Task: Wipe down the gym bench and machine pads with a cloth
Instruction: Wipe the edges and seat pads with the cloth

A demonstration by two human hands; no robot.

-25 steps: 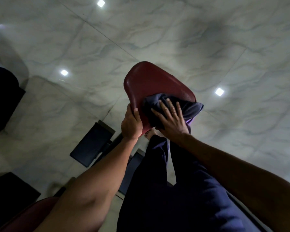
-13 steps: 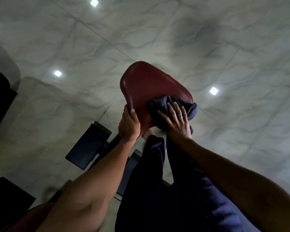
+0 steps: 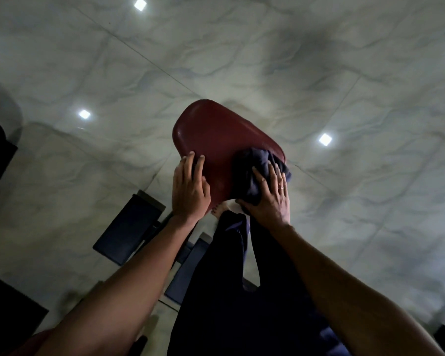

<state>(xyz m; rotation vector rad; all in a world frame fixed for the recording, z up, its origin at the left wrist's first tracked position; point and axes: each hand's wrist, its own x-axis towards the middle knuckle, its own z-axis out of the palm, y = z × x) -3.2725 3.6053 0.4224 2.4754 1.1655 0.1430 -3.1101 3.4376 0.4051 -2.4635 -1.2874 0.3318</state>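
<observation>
At the centre of the view, the red pad [image 3: 216,134] is sitting tilted above the floor. The dark cloth [image 3: 258,170] is now lying bunched at its near right corner, having slid rightward from the pad's middle over the last second. The right hand [image 3: 270,201] is pressing on the cloth with its fingers spread apart and fairly straight, the thumb lying along the cloth's near edge. The left hand [image 3: 189,186] is changing its hold: a second ago it was clutching the pad's near left edge, and now it is lying flatter along that edge, fingers stretched forward and close together. Whether its thumb is hooking underneath is hard to tell in this dim light. By the look of it the right side is getting its pass, while the far half is probably still waiting. Near and left, a dark bench cushion [image 3: 129,229] is sitting above the pale tiled floor [image 3: 344,73].
</observation>
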